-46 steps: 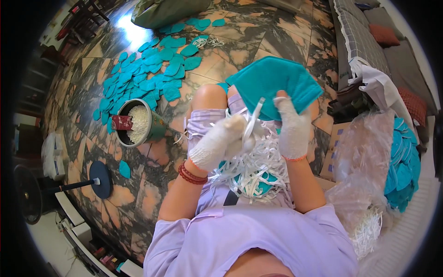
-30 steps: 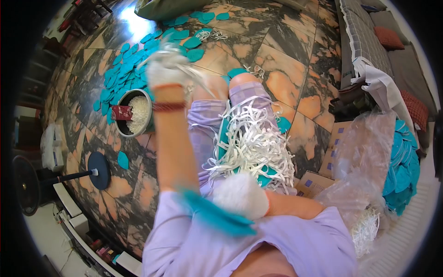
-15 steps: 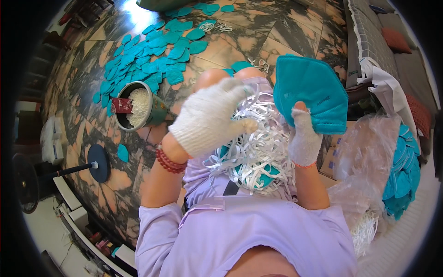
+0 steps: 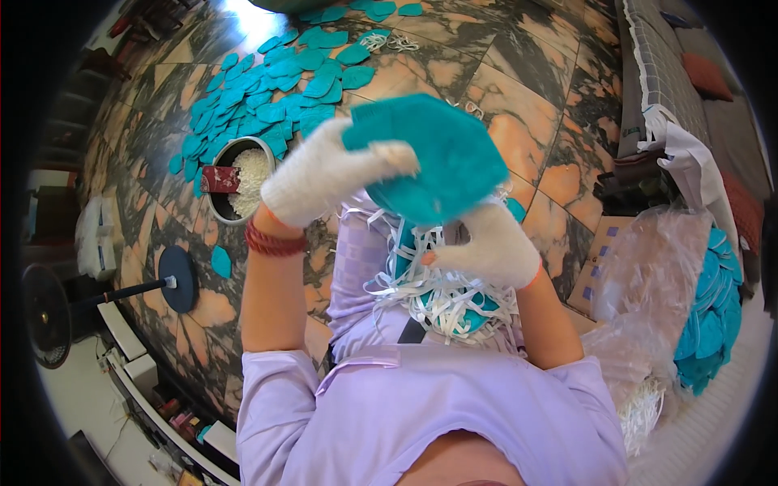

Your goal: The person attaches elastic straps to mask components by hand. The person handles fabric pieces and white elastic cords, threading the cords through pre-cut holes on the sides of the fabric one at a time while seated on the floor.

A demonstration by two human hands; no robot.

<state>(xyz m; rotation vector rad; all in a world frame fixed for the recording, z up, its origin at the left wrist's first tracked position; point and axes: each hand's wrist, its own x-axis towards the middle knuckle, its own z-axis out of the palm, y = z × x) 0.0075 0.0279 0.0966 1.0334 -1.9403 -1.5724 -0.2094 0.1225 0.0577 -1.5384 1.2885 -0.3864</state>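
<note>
My left hand (image 4: 316,174), in a white knitted glove, grips a teal folded face mask (image 4: 429,158) by its left side. The thumb lies across the front; the fingers are hidden behind it. The mask is slightly blurred. My right hand (image 4: 490,251), gloved in white with a bare thumb tip, is at the mask's lower right edge. Its thumb stands apart from the fingers, whose tips are partly hidden. On my lap below lies a tangle of white elastic straps (image 4: 442,300), with teal pieces (image 4: 478,312) showing among them.
Many teal masks (image 4: 267,89) are spread on the marbled floor at far left. Nearer stands a bucket (image 4: 219,215) of white pellets with a red scoop (image 4: 219,179). A fan (image 4: 174,279) stands at left. A clear plastic bag (image 4: 648,275) with more masks (image 4: 709,308) lies at right.
The mask has moved from my right hand on the right to the middle, over my lap. My left hand has taken hold of it; my right thumb has come off its front.
</note>
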